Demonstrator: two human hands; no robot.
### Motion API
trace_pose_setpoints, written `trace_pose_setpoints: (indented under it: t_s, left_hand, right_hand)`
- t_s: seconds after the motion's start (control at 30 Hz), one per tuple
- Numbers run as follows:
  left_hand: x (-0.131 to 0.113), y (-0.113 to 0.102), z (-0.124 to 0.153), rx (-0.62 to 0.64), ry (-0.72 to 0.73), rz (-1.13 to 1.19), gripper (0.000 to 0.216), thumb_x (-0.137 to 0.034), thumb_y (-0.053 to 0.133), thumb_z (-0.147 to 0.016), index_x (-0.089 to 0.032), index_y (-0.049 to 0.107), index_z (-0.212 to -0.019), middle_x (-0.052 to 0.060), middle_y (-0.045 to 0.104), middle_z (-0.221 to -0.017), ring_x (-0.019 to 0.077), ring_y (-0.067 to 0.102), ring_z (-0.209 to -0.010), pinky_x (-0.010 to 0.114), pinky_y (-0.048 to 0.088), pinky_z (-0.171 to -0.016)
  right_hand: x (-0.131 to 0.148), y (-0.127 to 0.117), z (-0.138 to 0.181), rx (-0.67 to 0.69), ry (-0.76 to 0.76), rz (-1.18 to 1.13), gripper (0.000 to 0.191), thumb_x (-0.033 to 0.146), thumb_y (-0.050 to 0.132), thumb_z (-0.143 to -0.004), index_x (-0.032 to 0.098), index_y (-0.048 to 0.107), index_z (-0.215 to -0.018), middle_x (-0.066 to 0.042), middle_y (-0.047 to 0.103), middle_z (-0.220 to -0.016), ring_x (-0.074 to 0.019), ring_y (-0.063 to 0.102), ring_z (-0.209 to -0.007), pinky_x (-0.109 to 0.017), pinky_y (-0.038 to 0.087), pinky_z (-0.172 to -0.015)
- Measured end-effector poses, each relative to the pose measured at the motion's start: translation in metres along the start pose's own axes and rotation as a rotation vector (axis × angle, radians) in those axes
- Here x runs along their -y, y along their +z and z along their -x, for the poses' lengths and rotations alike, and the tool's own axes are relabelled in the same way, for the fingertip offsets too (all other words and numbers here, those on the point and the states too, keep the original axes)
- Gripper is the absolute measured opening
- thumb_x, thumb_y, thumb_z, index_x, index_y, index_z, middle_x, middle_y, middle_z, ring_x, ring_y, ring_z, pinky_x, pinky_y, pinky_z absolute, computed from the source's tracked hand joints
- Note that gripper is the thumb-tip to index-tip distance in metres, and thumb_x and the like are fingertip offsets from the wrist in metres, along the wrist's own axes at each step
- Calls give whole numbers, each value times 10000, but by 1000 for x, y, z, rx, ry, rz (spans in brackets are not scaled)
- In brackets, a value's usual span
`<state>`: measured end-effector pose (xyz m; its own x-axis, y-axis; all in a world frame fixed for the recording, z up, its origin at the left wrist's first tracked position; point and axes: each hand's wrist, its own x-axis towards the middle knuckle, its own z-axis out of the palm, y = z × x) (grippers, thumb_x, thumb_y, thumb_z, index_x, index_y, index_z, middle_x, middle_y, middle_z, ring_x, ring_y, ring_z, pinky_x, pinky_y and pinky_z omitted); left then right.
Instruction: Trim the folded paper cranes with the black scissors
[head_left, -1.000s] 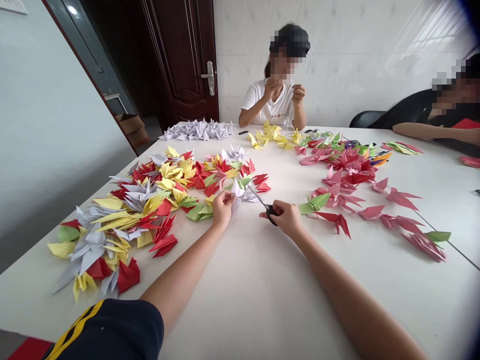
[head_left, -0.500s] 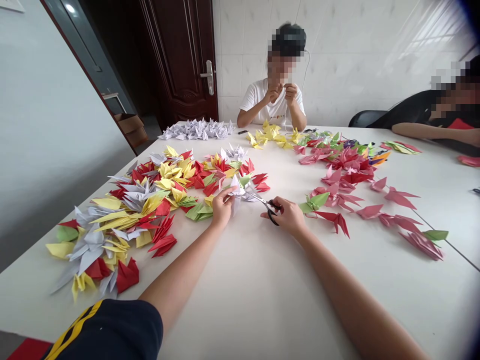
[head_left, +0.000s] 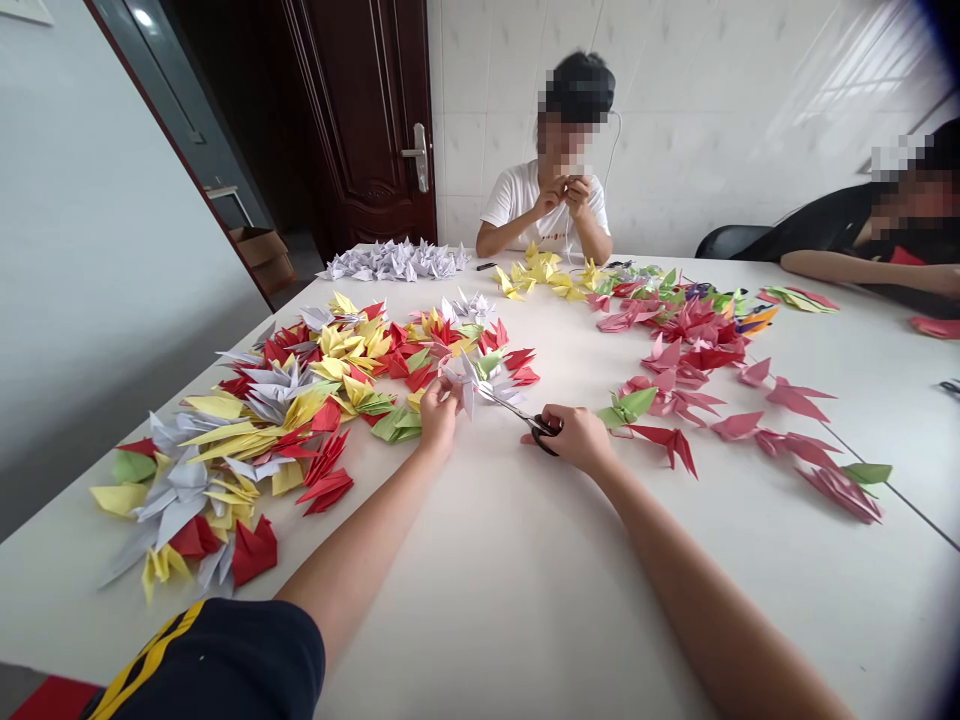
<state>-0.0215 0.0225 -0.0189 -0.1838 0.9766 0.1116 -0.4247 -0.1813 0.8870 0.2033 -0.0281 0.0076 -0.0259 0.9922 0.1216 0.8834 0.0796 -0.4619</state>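
Between its thumb and fingers my left hand [head_left: 439, 415] pinches a pale lilac paper crane [head_left: 468, 382], held a little above the white table [head_left: 480, 580]. My right hand [head_left: 576, 440] grips black-handled scissors [head_left: 517, 408]. Their blades point left and reach the crane's right side; they look closed or nearly so. Whether the tips touch the paper I cannot tell. Just beyond the crane lie red, green and lilac folded cranes, partly hidden by it.
A large mixed heap of folded cranes [head_left: 292, 400] covers the left side. Pink cranes [head_left: 697, 320] spread on the right, white ones [head_left: 397, 260] and yellow ones [head_left: 544, 272] at the back. One person [head_left: 551, 205] sits opposite, another person's forearm [head_left: 862, 268] rests at the far right.
The scissors have gone from spread to nearly closed at the crane. The crane has turned and shifted slightly left in my left hand. The person opposite has brought both hands together.
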Motion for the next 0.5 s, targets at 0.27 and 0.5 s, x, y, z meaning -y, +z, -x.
trace_pose_setpoints:
  t_s: [0.27,0.5]
  left_hand:
    - [-7,4,3,48,1,-28,339,-437,782,-694,-167,602,-791,12,649,-746,137,629,-684,229,480,-632]
    - [-10,4,7,33,-2,-103,453,-542,701,-797,-191,605,-1067,42,692,-867,170,702,-707,241,504,-628]
  right_hand:
    - [3,2,-1,55,-11,-137,556,691,711,-619,216,424,-596,33,459,-561,-119,348,-552,-239,217,-494]
    - [-3,9,1,-167,-61,-233,583,689,713,-647,214,380,-596,51,412,-529,-106,271,-537,-240,233,-489]
